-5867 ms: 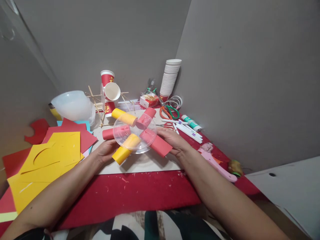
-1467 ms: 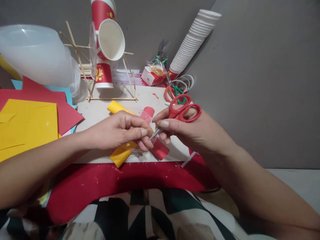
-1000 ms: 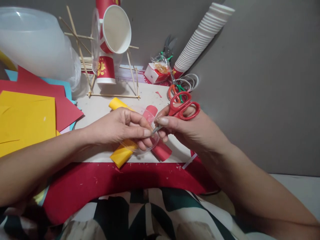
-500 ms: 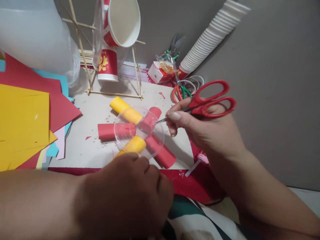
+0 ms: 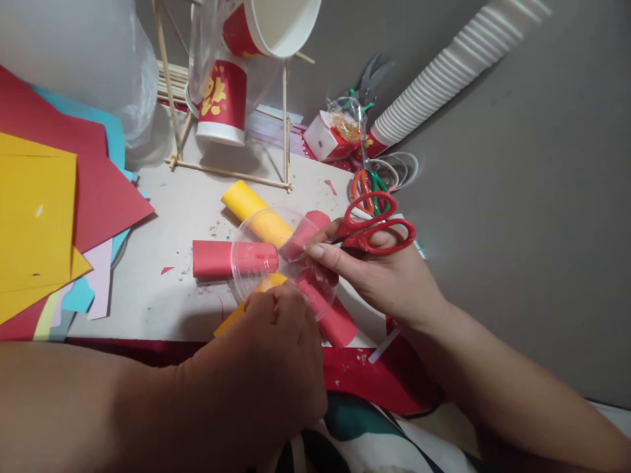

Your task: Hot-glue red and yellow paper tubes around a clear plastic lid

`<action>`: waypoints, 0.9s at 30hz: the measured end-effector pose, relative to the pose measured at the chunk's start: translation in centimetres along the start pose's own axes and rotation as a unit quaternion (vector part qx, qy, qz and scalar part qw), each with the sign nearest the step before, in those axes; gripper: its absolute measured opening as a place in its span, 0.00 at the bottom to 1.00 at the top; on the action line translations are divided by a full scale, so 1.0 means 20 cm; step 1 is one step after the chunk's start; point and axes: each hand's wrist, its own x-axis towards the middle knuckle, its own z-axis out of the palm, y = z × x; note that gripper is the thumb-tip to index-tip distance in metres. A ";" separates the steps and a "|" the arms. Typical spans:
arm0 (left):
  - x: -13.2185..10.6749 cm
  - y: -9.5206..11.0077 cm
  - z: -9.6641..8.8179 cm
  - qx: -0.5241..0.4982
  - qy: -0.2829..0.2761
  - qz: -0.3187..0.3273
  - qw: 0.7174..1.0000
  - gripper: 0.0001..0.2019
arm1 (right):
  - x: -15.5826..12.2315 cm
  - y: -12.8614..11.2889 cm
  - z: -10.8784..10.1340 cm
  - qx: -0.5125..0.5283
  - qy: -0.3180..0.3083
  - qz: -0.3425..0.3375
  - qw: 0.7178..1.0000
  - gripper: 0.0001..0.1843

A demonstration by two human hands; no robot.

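A clear round plastic lid (image 5: 236,279) lies over the inner ends of several rolled paper tubes, spread out like spokes: a yellow tube (image 5: 246,205), a red tube (image 5: 210,259) and others. My right hand (image 5: 359,266) grips red-handled scissors (image 5: 377,230) by the blades, handles pointing up and back. Its fingertips are over the lid's right side, and the blade tips are hard to make out. My left hand (image 5: 280,355) is closed at the lid's near edge, over the lower yellow tube (image 5: 231,320). Its fingertips are hidden, so what they pinch does not show.
Coloured paper sheets (image 5: 39,210) lie at the left beside a plastic bag (image 5: 83,72). Behind stands a stick frame (image 5: 227,174) with paper cups (image 5: 224,98). A leaning cup stack (image 5: 444,79), a small box (image 5: 328,135) and other scissors (image 5: 362,190) sit at back right.
My right hand has moved left and inward, bringing the scissors over the lid's right side. My left hand has shifted slightly up onto the lid's near edge. The view has shifted a little.
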 end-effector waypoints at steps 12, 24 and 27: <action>0.02 0.07 0.07 0.009 -0.002 -0.066 0.998 0.42 | 0.01 0.00 0.01 -0.044 0.001 -0.006 0.999 0.07; 0.02 0.08 0.08 0.020 -0.040 -0.069 0.997 0.24 | 0.01 0.06 -0.05 -0.166 -0.062 -0.172 0.969 0.04; 0.03 0.07 0.08 0.007 -0.044 -0.068 0.997 0.23 | 0.00 0.04 -0.04 -0.175 -0.062 -0.183 0.965 0.04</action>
